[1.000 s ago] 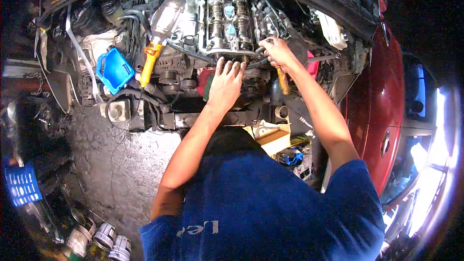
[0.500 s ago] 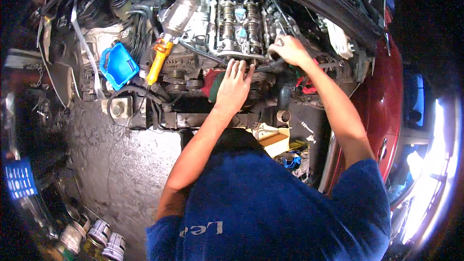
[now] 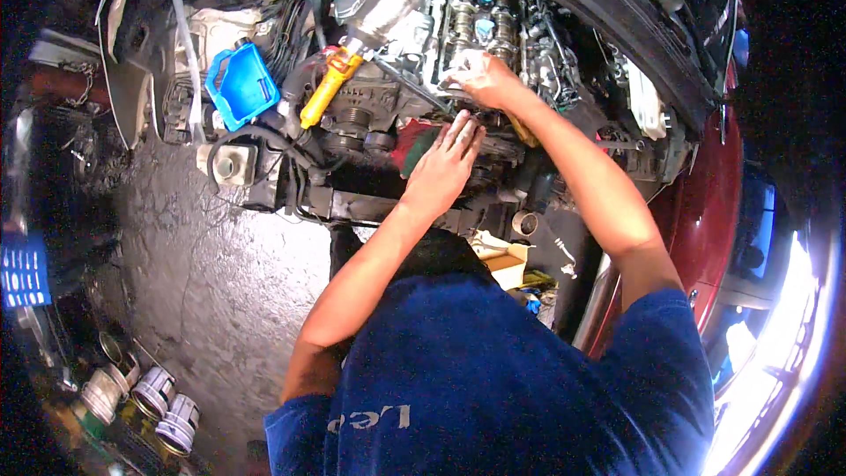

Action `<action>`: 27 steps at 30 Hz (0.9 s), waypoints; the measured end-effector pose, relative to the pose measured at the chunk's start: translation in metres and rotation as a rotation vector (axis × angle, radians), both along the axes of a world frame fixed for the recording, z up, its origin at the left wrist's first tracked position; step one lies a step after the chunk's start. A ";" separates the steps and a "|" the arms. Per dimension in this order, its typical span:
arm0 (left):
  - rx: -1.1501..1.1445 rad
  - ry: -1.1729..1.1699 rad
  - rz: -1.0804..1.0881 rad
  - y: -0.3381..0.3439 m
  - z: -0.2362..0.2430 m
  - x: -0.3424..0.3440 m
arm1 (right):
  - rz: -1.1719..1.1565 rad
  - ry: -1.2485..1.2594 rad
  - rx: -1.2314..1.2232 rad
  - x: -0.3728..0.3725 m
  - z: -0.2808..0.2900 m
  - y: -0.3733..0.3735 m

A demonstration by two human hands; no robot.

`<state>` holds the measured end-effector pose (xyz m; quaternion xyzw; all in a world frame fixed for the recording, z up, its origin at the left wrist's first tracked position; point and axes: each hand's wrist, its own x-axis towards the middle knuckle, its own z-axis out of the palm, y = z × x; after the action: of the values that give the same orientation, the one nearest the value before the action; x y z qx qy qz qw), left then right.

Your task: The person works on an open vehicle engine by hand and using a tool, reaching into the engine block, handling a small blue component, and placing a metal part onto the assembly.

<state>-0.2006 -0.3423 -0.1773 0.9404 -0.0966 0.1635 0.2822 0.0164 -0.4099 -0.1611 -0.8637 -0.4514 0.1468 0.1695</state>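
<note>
An opened engine (image 3: pixel 464 13) with two exposed camshafts and small blue pieces between them lies in front of me. My left hand (image 3: pixel 445 166) rests at the engine's front end, fingers stretched out and pointing away from me. Just beyond it, my right hand (image 3: pixel 489 81) is bent over the near end of the camshafts, its fingers curled together. Whatever those fingers hold, if anything, is hidden. Beside my left hand shows a red and green cloth (image 3: pixel 414 152). A dark rod (image 3: pixel 414 85) slants toward the camshaft end from the left.
A work lamp with a yellow handle (image 3: pixel 331 91) lies left of the camshafts, beside a cut-open blue container (image 3: pixel 247 92). A dark crossbar (image 3: pixel 361 207) runs before the engine. Below are a cardboard box (image 3: pixel 506 266) and several buckets (image 3: pixel 176 423); a red car panel (image 3: pixel 701 211) stands right.
My right hand has moved left, from the engine's right side onto the near end of the camshafts. My left hand stays at the engine's front. The whole view has shifted and tilted.
</note>
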 end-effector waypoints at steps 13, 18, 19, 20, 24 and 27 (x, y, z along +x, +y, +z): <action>-0.044 0.050 0.001 0.016 0.001 -0.003 | 0.281 -0.198 -0.358 -0.017 0.068 0.037; -0.036 0.062 -0.011 0.013 0.001 -0.003 | -0.260 0.648 -0.233 -0.021 0.040 0.027; -0.025 0.083 -0.020 0.012 0.000 -0.003 | -0.372 0.845 -0.180 -0.020 0.039 0.028; -0.023 0.082 -0.022 0.011 -0.001 -0.003 | -0.228 0.701 -0.150 -0.019 0.040 0.027; -0.007 0.063 0.004 0.011 0.000 -0.002 | 0.441 -0.238 -0.322 -0.008 0.069 0.033; -0.014 0.078 0.011 0.011 0.003 0.001 | 0.264 -0.206 -0.200 -0.011 0.046 0.028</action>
<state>-0.1995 -0.3314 -0.1746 0.9446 -0.0790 0.1291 0.2912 0.0055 -0.3823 -0.1149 -0.8199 -0.5590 0.1227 0.0147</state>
